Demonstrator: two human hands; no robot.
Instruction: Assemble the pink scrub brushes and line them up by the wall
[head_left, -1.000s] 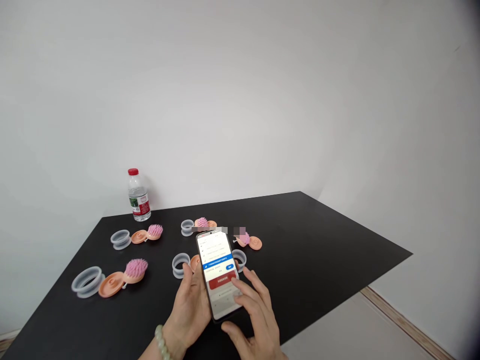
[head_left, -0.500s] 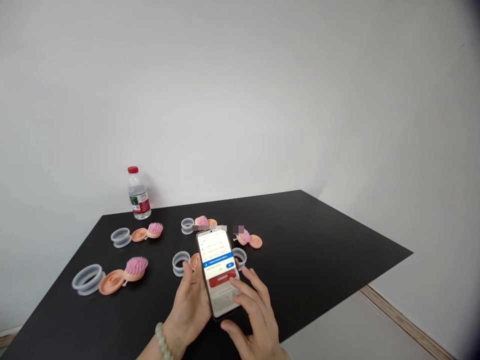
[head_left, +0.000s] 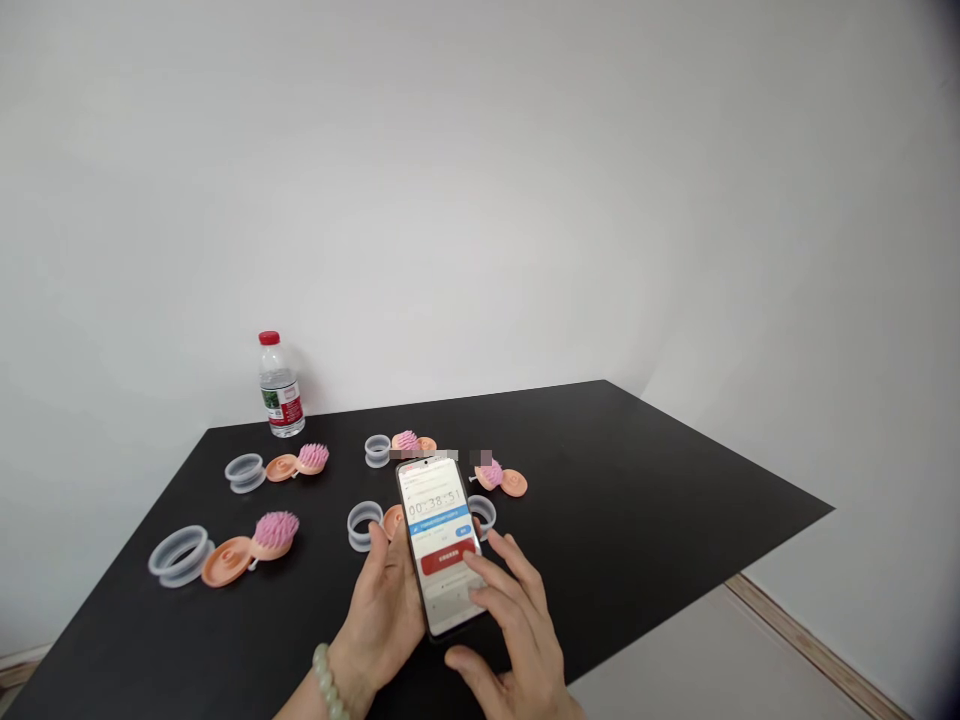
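While the left grip (head_left: 384, 600) is clamped around the side of a smartphone (head_left: 441, 540), the fingers of the right grip (head_left: 517, 625) curve over the lower screen, and whether that grip closes on it I cannot tell. The screen shows a digital readout (head_left: 435, 503) above a red button (head_left: 448, 561). A beaded bracelet (head_left: 324, 672) circles the left wrist. Beyond both grips, the black worktop (head_left: 645, 480) carries five clear plastic rings (head_left: 365, 526), five peach clamshell cases (head_left: 226, 561) and four visible pink scalp brushes (head_left: 275, 532). One ring and one case sit just past the left grip, and another ring sits just past the phone's right edge. A red-capped water bottle (head_left: 281, 395) stands well beyond the left grip, near the far edge. Bare worktop stretches right of the right grip to the edge
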